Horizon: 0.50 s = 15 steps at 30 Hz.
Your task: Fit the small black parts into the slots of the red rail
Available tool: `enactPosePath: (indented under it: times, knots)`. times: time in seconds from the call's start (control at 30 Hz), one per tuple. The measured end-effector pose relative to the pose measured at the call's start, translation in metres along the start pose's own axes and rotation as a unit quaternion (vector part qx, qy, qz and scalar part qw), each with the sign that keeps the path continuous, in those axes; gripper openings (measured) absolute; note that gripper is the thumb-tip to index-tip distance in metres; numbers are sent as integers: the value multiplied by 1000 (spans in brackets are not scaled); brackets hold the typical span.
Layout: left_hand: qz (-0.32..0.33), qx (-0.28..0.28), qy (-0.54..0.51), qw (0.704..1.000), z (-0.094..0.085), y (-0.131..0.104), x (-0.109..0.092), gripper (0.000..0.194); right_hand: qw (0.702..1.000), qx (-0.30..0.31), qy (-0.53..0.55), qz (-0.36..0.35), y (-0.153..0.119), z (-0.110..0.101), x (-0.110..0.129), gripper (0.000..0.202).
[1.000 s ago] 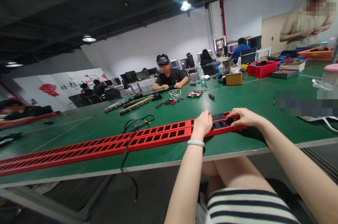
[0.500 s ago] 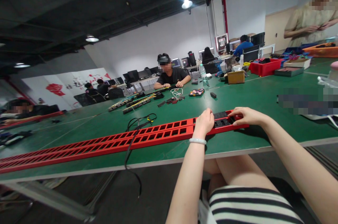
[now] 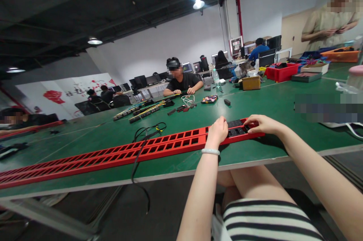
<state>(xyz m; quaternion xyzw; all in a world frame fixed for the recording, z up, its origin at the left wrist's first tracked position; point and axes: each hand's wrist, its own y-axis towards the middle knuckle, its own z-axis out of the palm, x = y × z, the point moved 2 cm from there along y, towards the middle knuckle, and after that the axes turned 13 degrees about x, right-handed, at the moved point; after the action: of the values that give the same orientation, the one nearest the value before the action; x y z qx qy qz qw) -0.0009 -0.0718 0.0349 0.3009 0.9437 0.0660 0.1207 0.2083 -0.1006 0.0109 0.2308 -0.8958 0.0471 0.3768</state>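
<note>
On a green table (image 3: 255, 106), a red slotted frame (image 3: 202, 139) runs beneath a person's left hand (image 3: 218, 132) and curled right hand (image 3: 261, 123) at its right end, black modules (image 3: 235, 132) between them; whether either hand grips anything is unclear

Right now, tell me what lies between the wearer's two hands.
In the head view, black blocks sit in the red frame, between the left hand and the right hand.

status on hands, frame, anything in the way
Left hand on red frame, right hand at its right end. Black pieces in frame between hands. Black cable across frame, left of both hands.
</note>
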Motion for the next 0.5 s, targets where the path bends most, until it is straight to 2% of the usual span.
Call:
enactPosePath:
  times: [0.37,0.5]
  knots:
    - [-7,4,3,1000,0,1,0,27,999,11,-34,-1,0,-1,0,41]
    - [-15,11,-3,1000,0,1,0,26,999,17,-26,-14,0,-1,-1,36]
